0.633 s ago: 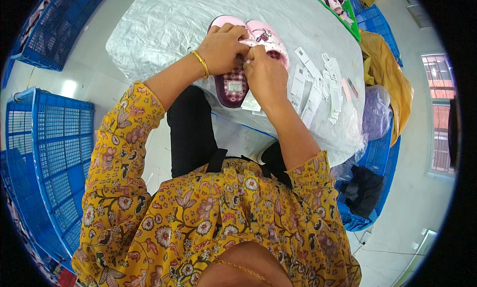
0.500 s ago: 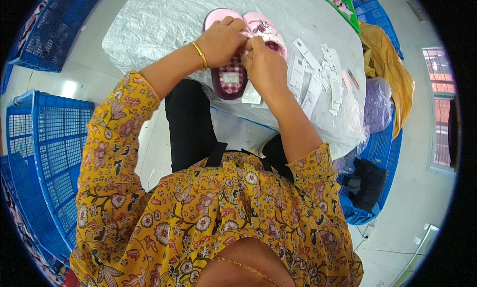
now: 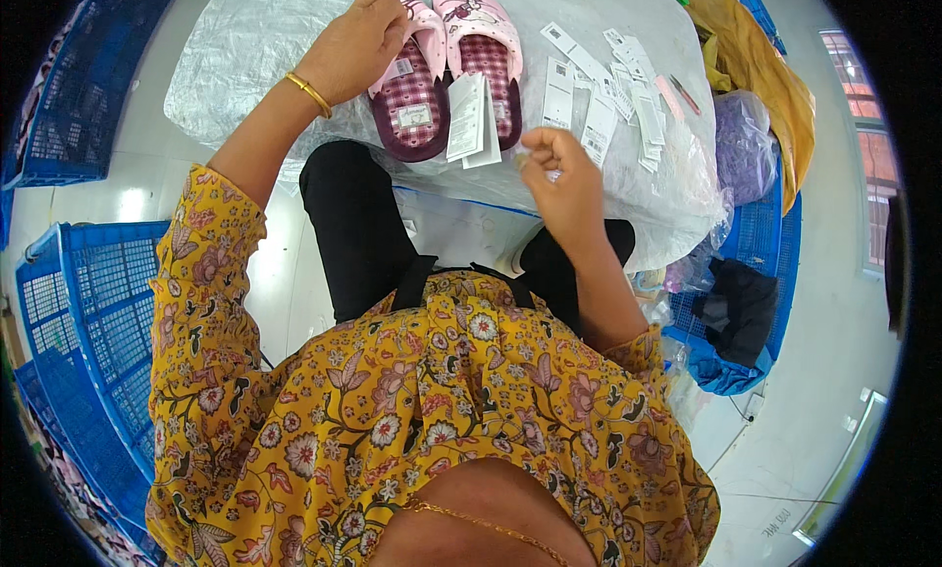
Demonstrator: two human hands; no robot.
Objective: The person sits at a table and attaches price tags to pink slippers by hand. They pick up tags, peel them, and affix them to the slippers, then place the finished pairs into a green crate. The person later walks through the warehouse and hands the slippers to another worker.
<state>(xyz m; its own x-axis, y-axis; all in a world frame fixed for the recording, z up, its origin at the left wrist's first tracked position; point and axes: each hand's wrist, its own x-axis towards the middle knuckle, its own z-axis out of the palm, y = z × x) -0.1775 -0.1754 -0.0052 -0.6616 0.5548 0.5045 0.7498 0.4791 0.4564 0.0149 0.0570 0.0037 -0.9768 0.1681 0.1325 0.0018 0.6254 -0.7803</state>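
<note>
A pair of pink slippers with plaid insoles and dark maroon soles lies on a plastic-covered table [image 3: 265, 37]. My left hand [image 3: 361, 45] is closed at the upper of the left slipper [image 3: 412, 96], its fingertips partly hidden. The right slipper [image 3: 481, 23] lies beside it, toe pointing away. A folded white paper tag [image 3: 468, 121] rests over the inner edges of both slippers, toward their heels. Right of the tag, near the table's front edge, my right hand [image 3: 567, 182] is raised with curled fingers. Whatever it pinches is too small to make out.
Several white printed labels [image 3: 599, 130] are spread right of the slippers, with a pink strip and a pen [image 3: 685, 94] beyond. Blue plastic crates [image 3: 118, 312] stand at left. At right are a mustard cloth [image 3: 756, 86], a purple bag [image 3: 743, 145] and dark fabric [image 3: 738, 312].
My right hand has left the slippers and moved down and right. My left hand has shifted up and left. The folded tag now shows over the slippers, which appear higher in view.
</note>
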